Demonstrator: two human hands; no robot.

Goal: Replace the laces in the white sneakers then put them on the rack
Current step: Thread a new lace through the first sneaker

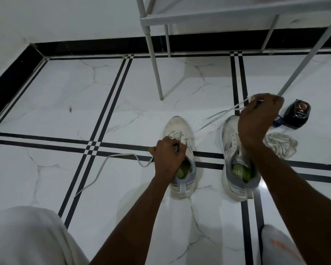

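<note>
White lace runs from your raised right hand, which pinches it, to the sneaker your left hand grips; hands apart.

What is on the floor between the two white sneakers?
Nothing but floor: in the head view, bare white tile crossed by a black stripe separates the left sneaker from the right sneaker. A stretched lace passes above, farther back.

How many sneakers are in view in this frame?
2. The left sneaker stands on the floor with the left hand at its laces; the right sneaker stands beside it, partly hidden behind the right hand. The rack shelf above is only partly visible.
</note>
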